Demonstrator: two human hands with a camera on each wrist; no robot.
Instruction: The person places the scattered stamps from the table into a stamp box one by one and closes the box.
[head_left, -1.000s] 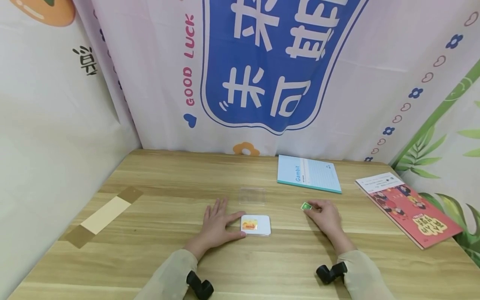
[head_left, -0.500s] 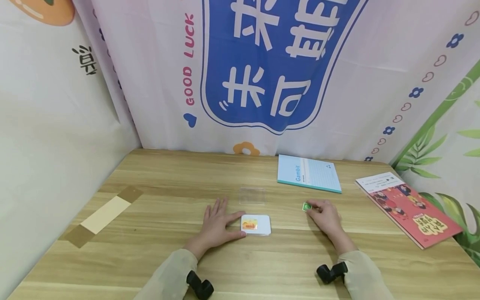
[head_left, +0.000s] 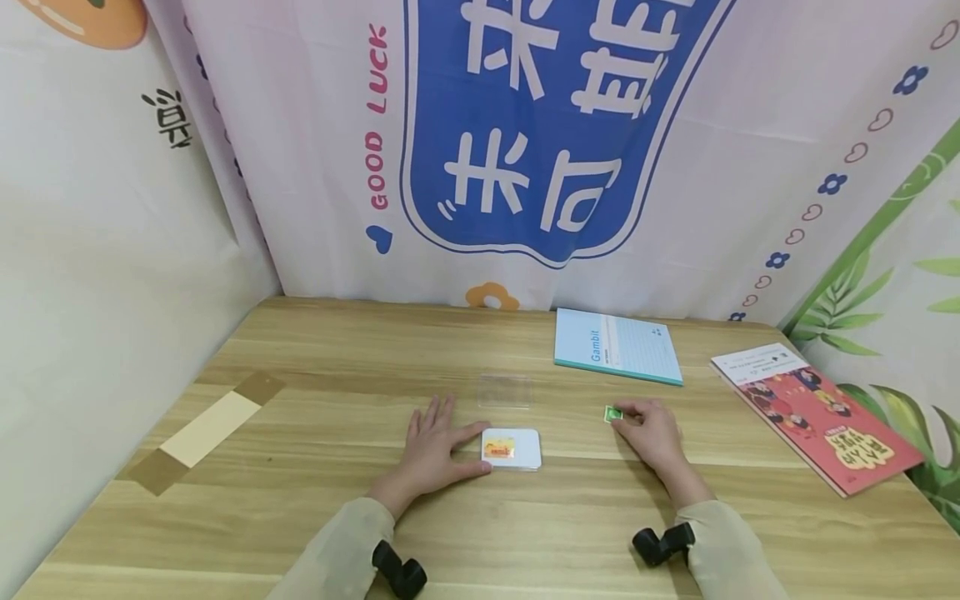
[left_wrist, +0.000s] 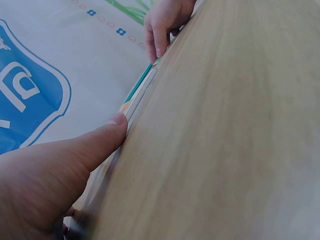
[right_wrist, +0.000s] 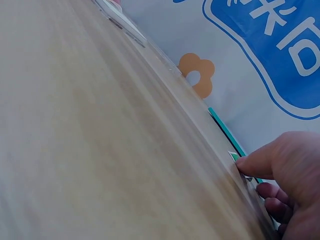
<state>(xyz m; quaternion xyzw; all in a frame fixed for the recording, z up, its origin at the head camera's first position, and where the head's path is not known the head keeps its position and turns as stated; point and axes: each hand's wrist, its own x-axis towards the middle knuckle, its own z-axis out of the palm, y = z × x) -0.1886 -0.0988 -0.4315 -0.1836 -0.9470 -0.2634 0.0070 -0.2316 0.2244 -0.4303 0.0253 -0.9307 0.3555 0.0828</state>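
A small stack of white cards point(head_left: 528, 448) with rounded corners lies mid-table in the head view, an orange-and-yellow sticker point(head_left: 498, 448) on its top. My left hand point(head_left: 431, 454) rests beside it and holds the stack's left end between thumb and index finger, the other fingers spread on the table. In the left wrist view the thumb point(left_wrist: 107, 140) touches the stack's near edge. Farther right, my right hand point(head_left: 651, 433) pinches a small green square with a white border point(head_left: 613, 414) between thumb and fingertips, low at the tabletop. The square's right edge is hidden by the fingers.
Just behind the stack lies a clear plastic piece point(head_left: 504, 392). A light-blue notebook point(head_left: 637, 346) is at the back, and a red booklet point(head_left: 825, 425) at the right. Toward the left, a cream strip point(head_left: 212, 429) with brown ends lies on the wooden table point(head_left: 337, 333).
The green square has turned slightly in my right fingers since a second ago, and that hand has shifted very little. My left hand and the card stack stay in place.
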